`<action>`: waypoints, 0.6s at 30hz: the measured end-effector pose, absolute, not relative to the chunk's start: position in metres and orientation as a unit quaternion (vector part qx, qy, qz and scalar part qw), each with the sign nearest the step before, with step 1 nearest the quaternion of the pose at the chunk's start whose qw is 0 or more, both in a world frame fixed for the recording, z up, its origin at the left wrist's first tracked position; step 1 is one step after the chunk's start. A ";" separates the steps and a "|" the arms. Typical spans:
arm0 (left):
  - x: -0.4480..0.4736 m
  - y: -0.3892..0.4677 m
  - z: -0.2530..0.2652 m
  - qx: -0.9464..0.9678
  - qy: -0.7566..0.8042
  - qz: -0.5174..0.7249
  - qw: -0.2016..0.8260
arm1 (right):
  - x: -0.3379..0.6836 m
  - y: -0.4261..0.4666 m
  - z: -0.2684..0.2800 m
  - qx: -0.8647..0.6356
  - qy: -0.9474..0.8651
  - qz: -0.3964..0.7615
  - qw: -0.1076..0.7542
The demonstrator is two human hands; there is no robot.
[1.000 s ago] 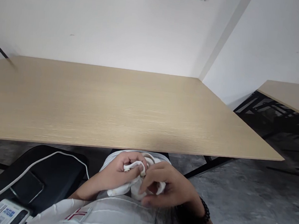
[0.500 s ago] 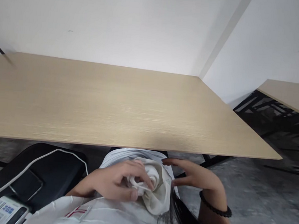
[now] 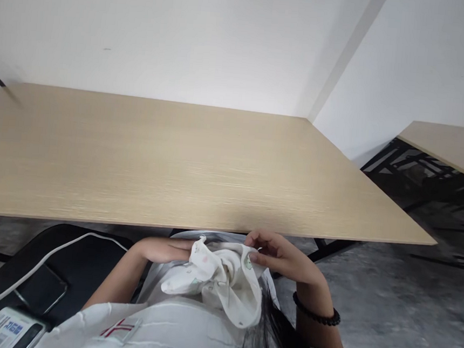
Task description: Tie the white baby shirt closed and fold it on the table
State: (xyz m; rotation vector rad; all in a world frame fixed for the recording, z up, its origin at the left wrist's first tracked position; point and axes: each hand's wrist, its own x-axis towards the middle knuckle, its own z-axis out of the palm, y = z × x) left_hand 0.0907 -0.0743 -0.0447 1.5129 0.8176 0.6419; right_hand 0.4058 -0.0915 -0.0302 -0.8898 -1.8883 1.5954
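A white cloth (image 3: pixel 222 281) with small coloured prints lies bunched in my lap, below the table's front edge. It has deep folds and looks open in the middle, like a soft bag. My right hand (image 3: pixel 277 259) has its thumb on the cloth's right edge and its fingers curled behind, gripping it. My left hand (image 3: pixel 168 251) reaches in from the left. Its fingertips go behind a raised flap of the cloth and are hidden, so its grip does not show.
A wooden table (image 3: pixel 168 157) spans the view ahead, against a white wall. At the left, a black chair (image 3: pixel 99 254) holds a dark phone (image 3: pixel 41 287) and a white labelled device (image 3: pixel 7 330), with a white cable (image 3: pixel 41 263) across it. A second table (image 3: pixel 449 144) stands at the right.
My left hand has moved from over the cloth to behind its left side. A flap now stands up, and the white coil is out of sight. My right hand has closed on the cloth's edge.
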 end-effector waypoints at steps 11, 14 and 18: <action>0.093 -0.080 -0.024 0.736 0.314 0.211 0.562 | 0.413 -0.093 -0.038 -0.338 -0.782 0.506 0.135; 0.096 -0.082 0.000 0.755 0.362 0.295 0.459 | 0.410 -0.094 -0.023 -0.341 -0.788 0.466 0.214; 0.098 -0.080 0.035 0.722 0.418 0.474 0.280 | 0.407 -0.095 0.014 -0.313 -0.759 0.421 0.387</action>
